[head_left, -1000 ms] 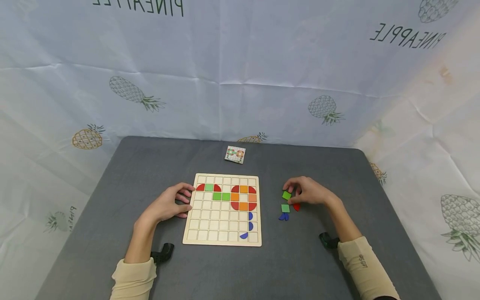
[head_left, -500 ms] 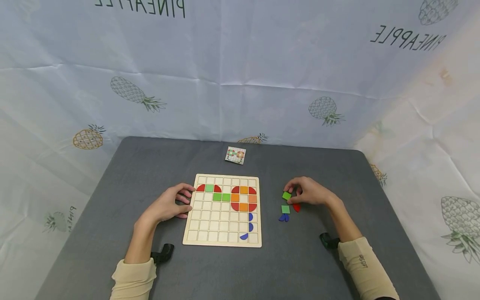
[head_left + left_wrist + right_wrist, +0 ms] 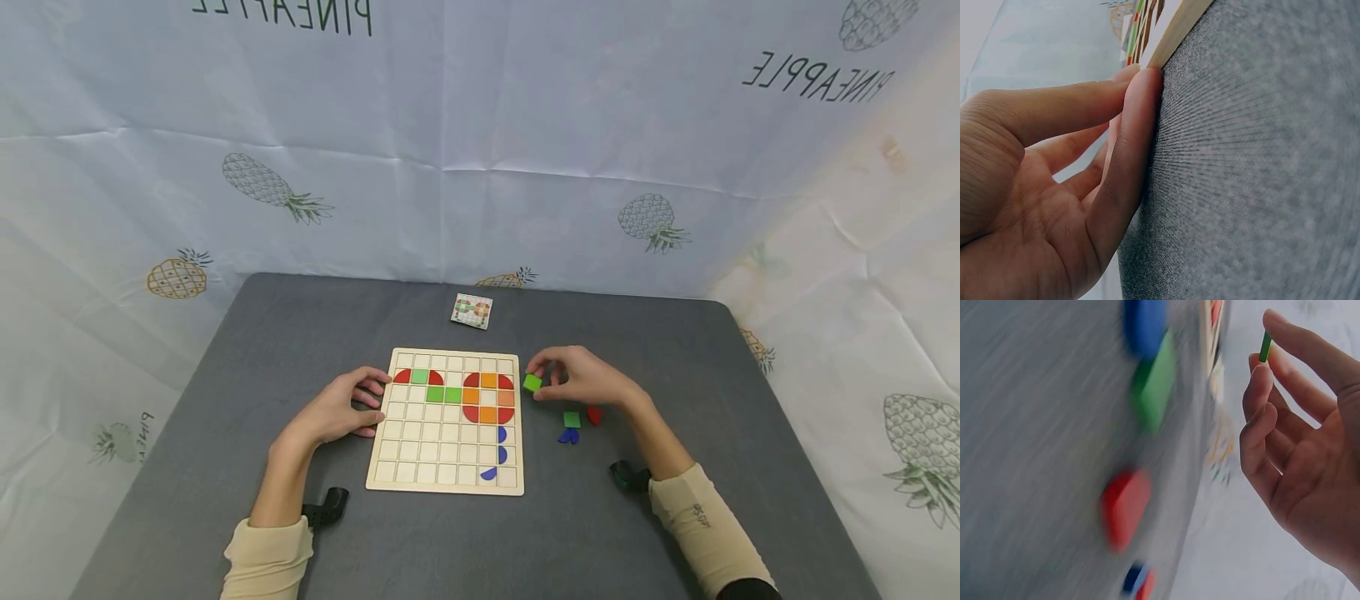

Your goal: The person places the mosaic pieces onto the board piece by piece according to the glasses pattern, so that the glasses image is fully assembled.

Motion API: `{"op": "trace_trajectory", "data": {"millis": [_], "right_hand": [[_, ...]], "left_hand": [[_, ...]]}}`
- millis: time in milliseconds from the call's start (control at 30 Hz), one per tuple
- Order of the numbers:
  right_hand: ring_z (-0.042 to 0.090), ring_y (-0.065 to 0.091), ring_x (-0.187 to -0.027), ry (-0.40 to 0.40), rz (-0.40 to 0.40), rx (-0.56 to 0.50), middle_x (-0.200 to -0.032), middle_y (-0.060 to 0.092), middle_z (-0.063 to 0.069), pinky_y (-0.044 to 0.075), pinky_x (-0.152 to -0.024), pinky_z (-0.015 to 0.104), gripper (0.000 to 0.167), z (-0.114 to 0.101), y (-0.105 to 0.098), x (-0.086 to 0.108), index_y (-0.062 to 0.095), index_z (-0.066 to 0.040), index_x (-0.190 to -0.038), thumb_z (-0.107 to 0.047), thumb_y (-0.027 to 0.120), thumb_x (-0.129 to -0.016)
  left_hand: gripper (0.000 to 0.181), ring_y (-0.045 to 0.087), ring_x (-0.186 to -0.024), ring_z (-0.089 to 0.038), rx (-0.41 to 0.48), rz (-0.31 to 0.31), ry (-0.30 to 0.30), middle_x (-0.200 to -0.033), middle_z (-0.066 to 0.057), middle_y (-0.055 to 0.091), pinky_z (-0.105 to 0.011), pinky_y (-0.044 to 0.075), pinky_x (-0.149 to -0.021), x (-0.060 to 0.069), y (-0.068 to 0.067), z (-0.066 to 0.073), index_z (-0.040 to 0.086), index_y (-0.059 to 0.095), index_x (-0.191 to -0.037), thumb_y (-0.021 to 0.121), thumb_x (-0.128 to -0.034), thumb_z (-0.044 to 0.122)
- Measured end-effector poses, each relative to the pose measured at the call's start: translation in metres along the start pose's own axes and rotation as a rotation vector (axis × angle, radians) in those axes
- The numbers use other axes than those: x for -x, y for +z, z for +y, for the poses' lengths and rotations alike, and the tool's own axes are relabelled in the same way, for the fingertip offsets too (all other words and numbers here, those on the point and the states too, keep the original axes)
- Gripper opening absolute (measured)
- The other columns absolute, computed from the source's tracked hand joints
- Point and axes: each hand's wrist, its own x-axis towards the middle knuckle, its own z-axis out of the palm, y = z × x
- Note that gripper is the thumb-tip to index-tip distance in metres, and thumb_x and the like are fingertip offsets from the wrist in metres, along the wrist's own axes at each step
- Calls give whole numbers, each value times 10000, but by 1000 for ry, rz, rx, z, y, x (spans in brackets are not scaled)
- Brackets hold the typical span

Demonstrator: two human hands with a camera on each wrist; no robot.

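My right hand (image 3: 581,373) pinches a bright green square tile (image 3: 532,382) between thumb and fingertips, just off the right edge of the wooden grid board (image 3: 420,475). In the right wrist view that green tile (image 3: 1265,347) appears edge-on, above the table. My left hand (image 3: 337,407) rests with spread, relaxed fingers against the board's left edge. In the left wrist view the thumb and a finger (image 3: 1141,94) touch that wooden edge. Red, orange and green pieces lie in the board's upper rows, and blue half-round pieces (image 3: 502,454) lie down its right side.
Right of the board lie a green square (image 3: 572,420), blue pieces (image 3: 570,436) and a red piece (image 3: 594,415). Behind the board sits a small card (image 3: 472,311) with a coloured pattern. The grey table (image 3: 435,550) meets a pineapple-printed cloth at the back.
My right hand has lifted the green square tile from the loose pieces and carried it left toward the board, uncovering more of the red piece. The left hand has stayed at the board's edge.
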Motion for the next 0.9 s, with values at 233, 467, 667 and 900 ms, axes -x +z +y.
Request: {"op": "trace_trajectory", "data": {"millis": [233, 467, 667, 900], "right_hand": [[57, 650, -818, -84, -50, 27, -1128, 734, 6, 573, -726, 240, 339, -35, 16, -35, 743, -154, -1247, -214, 871, -939], [50, 615, -774, -165, -117, 106, -1101, 730, -47, 501, -679, 207, 327, -66, 39, -71, 751, -185, -1246, -278, 861, -953], [78, 619, -805, -190, -170, 182, -1089, 727, -49, 493, -677, 220, 321, -92, 58, -103, 755, -203, -1240, -303, 863, -955], [71, 632, -903, -157, -216, 275, -1100, 730, -61, 505, -711, 236, 335, -107, 79, -136, 757, -220, -1271, -338, 843, -969]], "left_hand": [[558, 593, -1094, -295, 1, -2, 3, -1302, -237, 549, -390, 693, -698, 0, 1, -1, -25, 546, -1468, 769, -957, -43], [547, 599, -1078, -295, 8, -4, 7, -1300, -240, 549, -375, 693, -696, 0, 3, -3, -22, 552, -1463, 766, -961, -48], [544, 604, -1077, -297, 5, -5, 4, -1299, -238, 546, -371, 695, -700, -1, 2, -2, -19, 552, -1463, 764, -963, -49], [545, 613, -1097, -304, -2, -8, 9, -1315, -244, 544, -368, 697, -708, -3, 1, -3, -21, 547, -1467, 762, -967, -45]]}}
